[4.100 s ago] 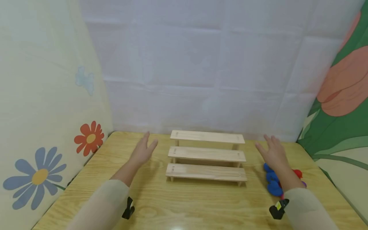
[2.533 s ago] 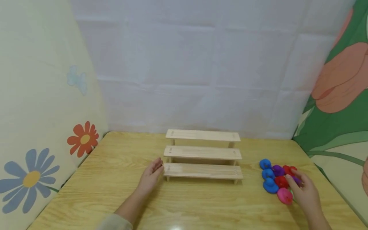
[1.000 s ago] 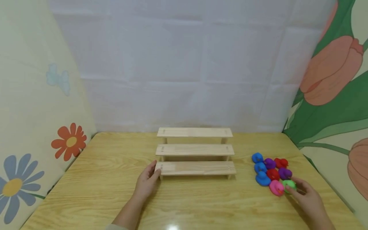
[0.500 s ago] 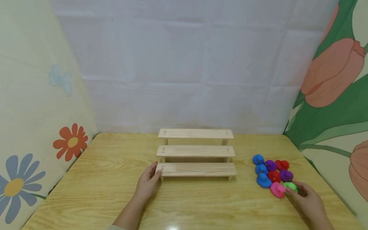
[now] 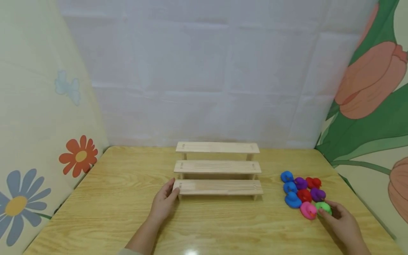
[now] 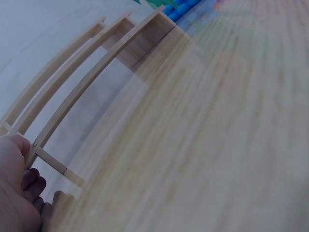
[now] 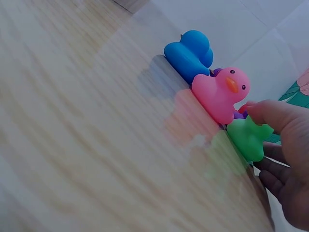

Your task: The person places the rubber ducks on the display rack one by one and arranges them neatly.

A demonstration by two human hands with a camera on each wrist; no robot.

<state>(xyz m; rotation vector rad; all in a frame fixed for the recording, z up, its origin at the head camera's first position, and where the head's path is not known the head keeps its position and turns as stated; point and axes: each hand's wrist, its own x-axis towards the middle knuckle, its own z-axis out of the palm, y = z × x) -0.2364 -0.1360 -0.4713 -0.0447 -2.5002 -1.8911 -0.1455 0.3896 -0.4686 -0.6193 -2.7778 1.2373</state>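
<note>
A three-tier wooden step stand (image 5: 220, 187) stands in the middle of the table. My left hand (image 5: 162, 205) holds the left end of its lowest board, thumb at the board's end and fingers curled by it in the left wrist view. To the right sits a cluster of small rubber ducks. My right hand (image 5: 344, 224) has its thumb and fingers around the green rubber duck (image 7: 247, 137), which still rests on the table. Touching or close beside it is a pink duck (image 7: 219, 94). A blue duck (image 7: 188, 55) sits beyond the pink one.
More ducks fill the cluster: blue ones (image 5: 287, 176), red ones (image 5: 304, 195) and purple ones (image 5: 318, 194). White cloth (image 5: 204, 71) hangs behind the table (image 5: 127, 184). Flower-printed panels stand at the left (image 5: 38, 117) and right (image 5: 369, 141).
Both hands were raised and spread over the table. The left has come to the stand's lowest board, the right down to the green duck. Over the last second the hands barely move.
</note>
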